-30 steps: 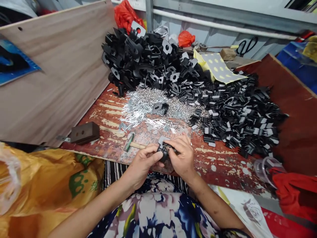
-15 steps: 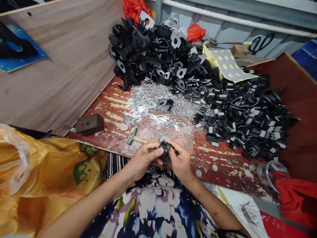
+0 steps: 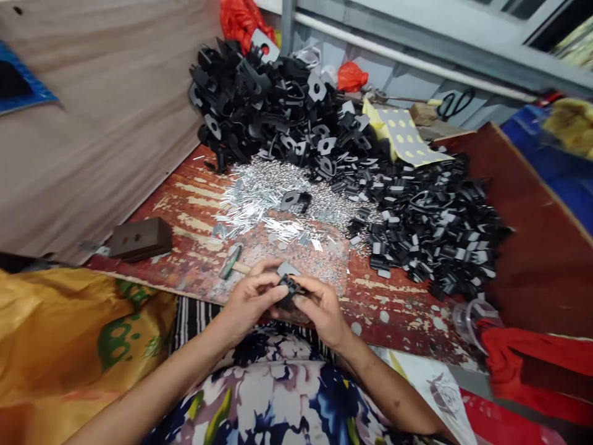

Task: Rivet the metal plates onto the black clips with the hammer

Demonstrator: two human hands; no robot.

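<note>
Between my two hands, close to the table's front edge, is a small black plastic clip (image 3: pixel 288 292) with a grey pad showing at its far end. My left hand (image 3: pixel 254 296) pinches its left side with thumb and fingers. On the other side, my right hand (image 3: pixel 320 308) grips it too, thumb and forefinger closed at its edge. A hammer (image 3: pixel 230 262) with a green-edged head lies just beyond my left hand, its wooden handle partly hidden by the fingers. Farther back are loose metal pins (image 3: pixel 287 230) and one separate black clip piece (image 3: pixel 296 201).
Black plastic parts are heaped at the back (image 3: pixel 259 93) and right (image 3: pixel 426 216), with small metal springs (image 3: pixel 278 170) before them. A brown block (image 3: pixel 141 238) sits at left. A yellow-grey sticker sheet (image 3: pixel 403 133) rests on the heap. A clear plastic cup (image 3: pixel 475 318) stands at right.
The view has swung to the right, so the table and hands appear shifted left. Both hands keep hold of the clip, with the right fingers slightly repositioned.
</note>
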